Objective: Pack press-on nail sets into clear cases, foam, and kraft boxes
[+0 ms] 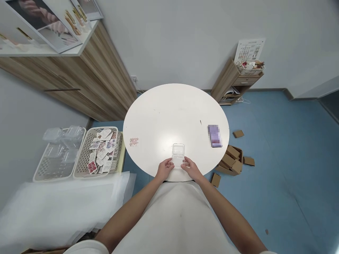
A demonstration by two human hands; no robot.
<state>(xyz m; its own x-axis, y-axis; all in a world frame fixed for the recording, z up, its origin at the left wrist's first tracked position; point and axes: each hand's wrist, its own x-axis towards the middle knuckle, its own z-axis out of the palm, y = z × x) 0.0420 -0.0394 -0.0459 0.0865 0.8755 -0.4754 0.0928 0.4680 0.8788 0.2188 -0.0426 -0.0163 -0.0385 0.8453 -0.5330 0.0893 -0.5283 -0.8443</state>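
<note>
At the near edge of a white oval table [169,113] sits a small clear plastic clamshell box [178,160], its lid hinged up and away from me. My left hand [164,169] has its fingers closed on the box's left side. On the opposite side, my right hand [191,168] grips the right rim with thumb and fingers. Nothing can be made out inside the box. Farther left on the tabletop lies a small card of pink press-on nails [134,141]. A purple, pixelated flat item [214,135] rests near the table's right edge.
Left of the table stand a white basket of nail cards [102,151] and another basket [42,169] with clear plastic boxes [72,137]. Cardboard boxes [231,160] lie on the blue floor at right. A wooden cabinet [106,77] and small shelf unit [225,81] stand behind.
</note>
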